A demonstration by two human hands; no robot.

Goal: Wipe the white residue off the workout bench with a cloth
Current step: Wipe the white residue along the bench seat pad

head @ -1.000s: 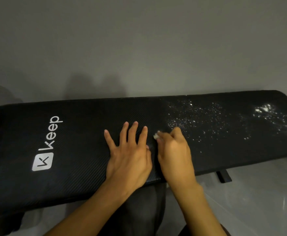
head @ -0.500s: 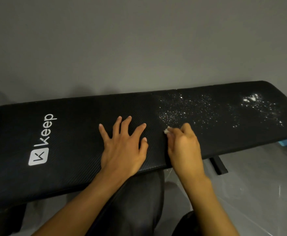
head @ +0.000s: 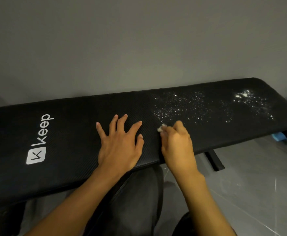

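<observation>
Pinching a small white cloth (head: 161, 128) in its curled grip, the right hand (head: 177, 143) sits on the black tabletop (head: 71, 133) at the edge of two white residue patches (head: 180, 106). The left hand (head: 120, 147) lies flat beside it, fingers spread. One blue object (head: 280, 136) shows below.

The bench (head: 74, 133) has a black, matt padded cover with a fine ribbed, diagonal texture and a flat white printed logo (head: 37, 145). White powdery residue (head: 181, 106) speckles its right part. The grey tiled floor (head: 258, 176) looks smooth and faintly glossy.
</observation>
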